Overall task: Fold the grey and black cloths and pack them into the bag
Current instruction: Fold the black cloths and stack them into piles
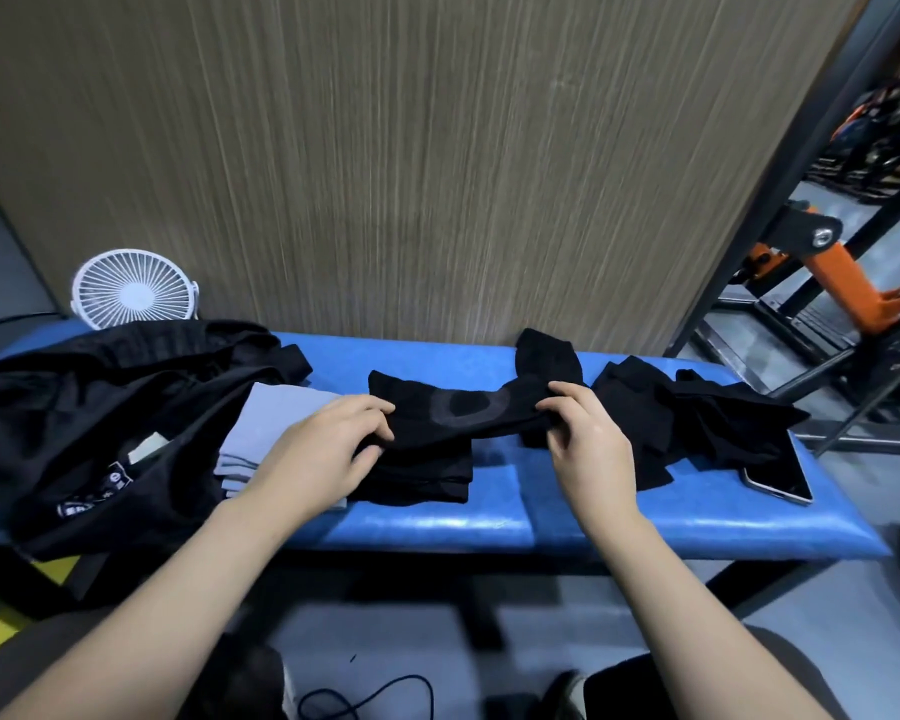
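Observation:
A black cloth [463, 415] with a grey ring print is stretched between both hands above the blue bench [437, 522]. My left hand [328, 449] pinches its left end and my right hand [583, 439] pinches its right end. Under it lies a stack of folded black cloths [422, 478]. Folded grey cloths [261, 433] sit just left of that stack, partly hidden by my left forearm. A loose heap of black cloths [687, 418] lies to the right. The black bag [100, 418] sits open at the bench's left end.
A dark tablet [780, 472] lies under the heap's edge near the bench's right end. A white fan [133, 288] stands behind the bag. A wood-grain panel rises right behind the bench. Orange and black machinery stands at the right. A cable lies on the floor.

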### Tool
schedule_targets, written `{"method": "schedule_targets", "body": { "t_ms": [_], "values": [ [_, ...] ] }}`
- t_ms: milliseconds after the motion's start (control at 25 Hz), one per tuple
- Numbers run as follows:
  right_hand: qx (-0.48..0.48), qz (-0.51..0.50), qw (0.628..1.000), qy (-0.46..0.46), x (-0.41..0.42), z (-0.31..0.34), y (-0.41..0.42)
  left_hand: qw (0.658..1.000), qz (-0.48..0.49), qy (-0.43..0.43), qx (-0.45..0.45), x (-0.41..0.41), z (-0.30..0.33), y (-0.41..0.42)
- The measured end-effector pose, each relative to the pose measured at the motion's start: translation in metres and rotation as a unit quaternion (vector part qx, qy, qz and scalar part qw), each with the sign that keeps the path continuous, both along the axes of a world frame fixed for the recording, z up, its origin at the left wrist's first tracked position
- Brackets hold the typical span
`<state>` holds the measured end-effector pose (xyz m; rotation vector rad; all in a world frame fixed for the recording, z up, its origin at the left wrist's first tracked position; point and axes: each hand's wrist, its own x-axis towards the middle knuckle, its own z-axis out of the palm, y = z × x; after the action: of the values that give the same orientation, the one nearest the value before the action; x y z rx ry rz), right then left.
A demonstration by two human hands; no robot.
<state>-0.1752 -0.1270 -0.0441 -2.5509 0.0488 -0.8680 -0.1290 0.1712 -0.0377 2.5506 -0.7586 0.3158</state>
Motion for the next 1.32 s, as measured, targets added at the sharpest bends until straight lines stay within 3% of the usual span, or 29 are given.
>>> {"method": "schedule_targets", "body": {
  "t_ms": [200, 360, 440, 560, 800, 920, 1080, 1320],
  "values": [
    [-0.044, -0.011, 0.998, 0.053, -0.005, -0.007, 0.003, 0.995, 0.023, 0.031, 0.091, 0.004, -0.003, 0.001],
    [-0.066, -0.032, 0.996, 0.054, -0.013, -0.007, 0.006, 0.995, 0.047, -0.007, 0.090, 0.000, 0.005, -0.007],
    [-0.042, -0.017, 0.998, 0.044, -0.013, -0.011, 0.005, 0.997, 0.037, -0.039, 0.055, -0.003, 0.008, -0.018],
    [0.041, 0.045, 0.996, 0.060, -0.011, -0.018, 0.005, 0.999, -0.007, -0.015, 0.031, -0.008, 0.006, -0.046],
    [0.082, 0.078, 0.989, 0.092, -0.018, -0.016, 0.005, 0.985, -0.031, 0.021, 0.168, -0.014, -0.021, -0.083],
    [0.104, 0.115, 0.986, 0.065, -0.021, -0.010, 0.012, 0.982, -0.023, 0.005, 0.190, -0.015, -0.022, -0.082],
    [0.127, 0.162, 0.978, 0.018, -0.021, 0.001, 0.029, 0.988, 0.022, -0.035, 0.150, -0.020, -0.010, -0.069],
    [0.090, 0.218, 0.971, 0.022, -0.016, 0.007, 0.069, 0.990, 0.041, -0.006, 0.132, -0.024, -0.003, -0.034]
  ]
}}
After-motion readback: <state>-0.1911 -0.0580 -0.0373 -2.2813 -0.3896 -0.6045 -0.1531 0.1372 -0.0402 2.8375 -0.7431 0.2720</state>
